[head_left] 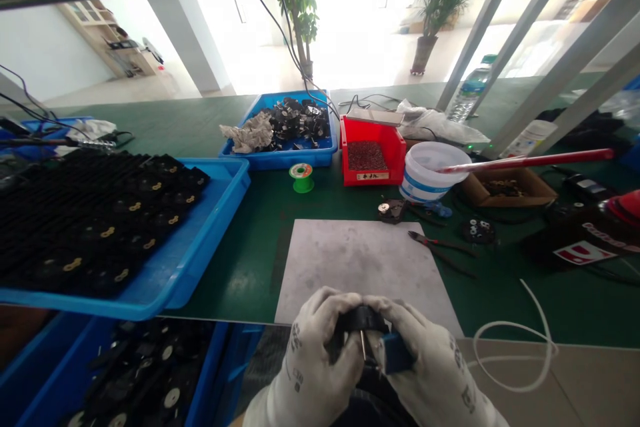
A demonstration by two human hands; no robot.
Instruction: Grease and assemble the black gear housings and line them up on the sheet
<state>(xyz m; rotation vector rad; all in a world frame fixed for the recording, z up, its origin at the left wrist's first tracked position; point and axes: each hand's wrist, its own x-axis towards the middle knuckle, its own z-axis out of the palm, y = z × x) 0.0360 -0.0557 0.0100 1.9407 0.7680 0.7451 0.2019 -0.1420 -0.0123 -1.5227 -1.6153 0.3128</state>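
Head view: left hand (313,347) and right hand (430,363) both closed on black round part (361,319) with blue-handled tool (395,352), near edge of bench (240,267); blue tray (200,260) of parts at left edge.

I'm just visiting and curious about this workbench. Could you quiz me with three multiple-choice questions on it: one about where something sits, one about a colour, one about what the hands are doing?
1. Where does the green spool stand?
A. on the green bench top, in front of the far blue tray
B. inside the red bin
C. on the grey mat

2. What colour is the bin beside the white tub?
A. yellow
B. red
C. black

3. How are the gloved hands placed?
A. resting flat on the mat
B. one reaching into a tray
C. both closed round a small black part

Answers:
1 A: the spool sits on bare bench below the far blue tray.
2 B: the bin's walls are bright red.
3 C: left hand and right hand together grip the black part above the near edge of the grey mat.
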